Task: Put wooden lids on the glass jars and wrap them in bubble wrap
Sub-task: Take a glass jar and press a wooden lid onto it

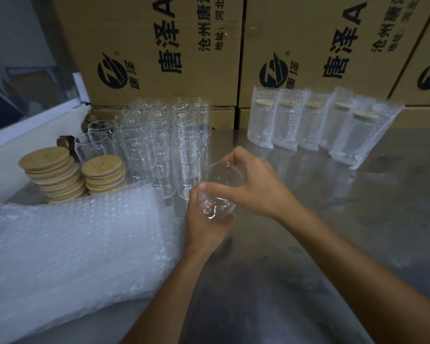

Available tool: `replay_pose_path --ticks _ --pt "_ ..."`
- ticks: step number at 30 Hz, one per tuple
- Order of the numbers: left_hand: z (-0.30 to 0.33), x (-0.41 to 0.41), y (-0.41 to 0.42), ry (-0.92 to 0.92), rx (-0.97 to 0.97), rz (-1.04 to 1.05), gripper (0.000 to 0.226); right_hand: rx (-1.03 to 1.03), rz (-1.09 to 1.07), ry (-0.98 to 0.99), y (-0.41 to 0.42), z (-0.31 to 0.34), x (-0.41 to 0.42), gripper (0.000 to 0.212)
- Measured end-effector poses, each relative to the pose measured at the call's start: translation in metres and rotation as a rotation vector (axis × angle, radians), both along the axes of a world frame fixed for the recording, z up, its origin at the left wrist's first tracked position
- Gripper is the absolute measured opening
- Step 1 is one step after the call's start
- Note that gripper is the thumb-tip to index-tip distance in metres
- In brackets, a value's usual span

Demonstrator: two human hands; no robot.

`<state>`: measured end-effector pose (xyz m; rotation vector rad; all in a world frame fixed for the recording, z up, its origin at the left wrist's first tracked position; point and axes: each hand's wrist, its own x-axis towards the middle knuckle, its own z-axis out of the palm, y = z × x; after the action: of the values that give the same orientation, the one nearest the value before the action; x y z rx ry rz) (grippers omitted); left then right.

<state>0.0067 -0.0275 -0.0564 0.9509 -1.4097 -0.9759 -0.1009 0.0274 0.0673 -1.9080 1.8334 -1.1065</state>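
Clear, smooth glass jar [220, 188], lidless and tilted above the steel table [308, 244] at centre, is gripped by both the left hand [205, 227] and right hand [255, 186], its lower edge hard to trace.

I hold one clear, lidless glass jar [221, 189] tilted above the table, beside upright empty jars [164, 145], two stacks of wooden lids [52, 172], and flat bubble wrap [72, 247].
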Motion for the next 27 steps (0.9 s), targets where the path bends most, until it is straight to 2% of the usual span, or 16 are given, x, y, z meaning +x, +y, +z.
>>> replay_pose_path --ticks 2,5,8,12,16,21,27 --pt "0.002 0.000 0.002 -0.011 -0.024 0.002 0.082 -0.009 -0.079 0.051 0.001 0.003 0.004 0.061" --pt "0.001 0.001 0.004 0.010 -0.035 0.011 0.076 -0.031 -0.143 0.029 -0.004 0.003 0.005 0.047" --pt "0.002 0.001 0.004 0.029 0.008 0.028 0.072 -0.037 -0.074 -0.134 -0.008 0.002 0.000 0.031" --pt "0.003 0.002 0.002 0.008 0.058 0.122 0.078 0.004 0.042 -0.380 -0.010 0.000 -0.006 0.025" --pt "0.003 0.003 0.002 0.000 0.052 0.211 0.091 0.098 0.139 -0.471 -0.008 -0.003 -0.004 0.031" --pt "0.003 0.002 0.003 -0.027 -0.009 0.254 0.090 0.106 0.185 -0.427 -0.005 -0.004 -0.002 0.051" --pt "0.001 0.003 0.002 -0.077 -0.068 0.231 0.088 0.020 0.099 -0.337 -0.005 -0.005 0.002 0.069"
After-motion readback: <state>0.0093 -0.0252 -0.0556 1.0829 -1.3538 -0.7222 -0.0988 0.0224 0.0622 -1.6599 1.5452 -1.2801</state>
